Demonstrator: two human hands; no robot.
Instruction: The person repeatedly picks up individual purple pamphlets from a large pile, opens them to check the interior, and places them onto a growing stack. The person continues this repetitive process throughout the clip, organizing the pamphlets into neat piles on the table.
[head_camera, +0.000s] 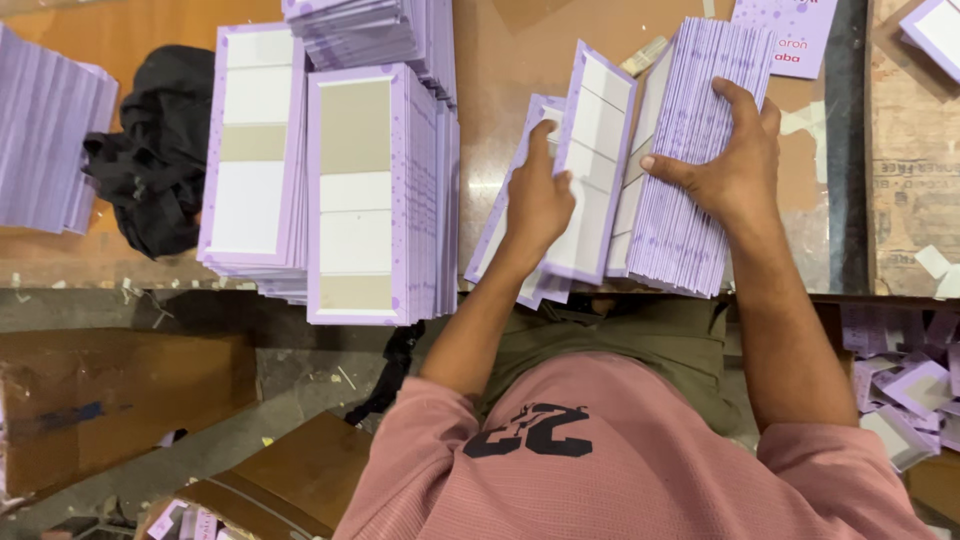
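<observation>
Two hands sort lilac cards at the edge of a brown surface.

Nearest, the left hand (537, 200) lies flat with fingers spread on a tilted lilac card (592, 165) with white panels, pressing rather than gripping it. Just beside it, the right hand (728, 165) clasps the top of a thick card bundle (690, 150) standing on edge, thumb on one side, fingers over the other. Farther left on the surface (500, 100), two tall card stacks (330, 180) stand side by side, with a black cloth (160, 150) beyond them.
</observation>
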